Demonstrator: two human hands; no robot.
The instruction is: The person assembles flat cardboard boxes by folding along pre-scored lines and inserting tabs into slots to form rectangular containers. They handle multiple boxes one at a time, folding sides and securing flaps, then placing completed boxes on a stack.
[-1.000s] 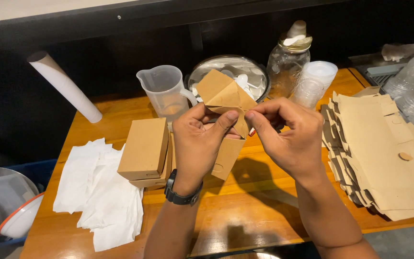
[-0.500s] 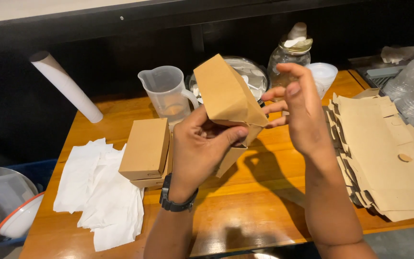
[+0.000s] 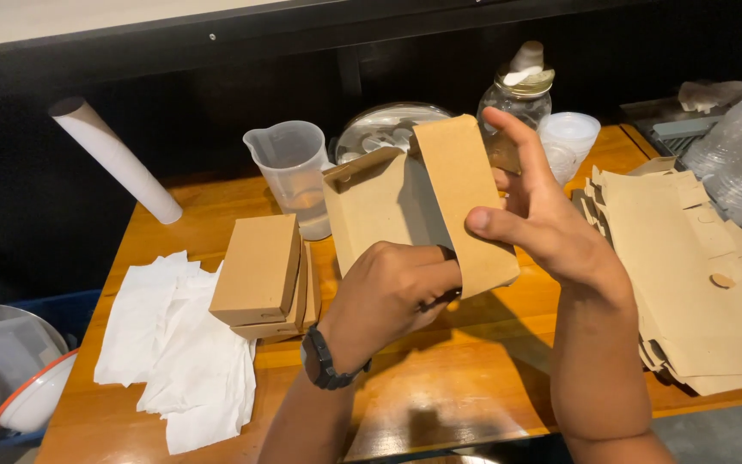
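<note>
Left hand [image 3: 397, 296] grips the half-folded brown box [image 3: 418, 202] from below; right hand [image 3: 543, 219] pinches its side panel; finished boxes [image 3: 261, 271] stacked, flat blanks [image 3: 697, 258] remain

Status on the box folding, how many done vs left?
Done: folded boxes stacked at left, three or so. In hand: left hand and right hand shaping one half-formed box, still open. Left: a sizeable pile of flat blanks at right; count unclear.
</note>
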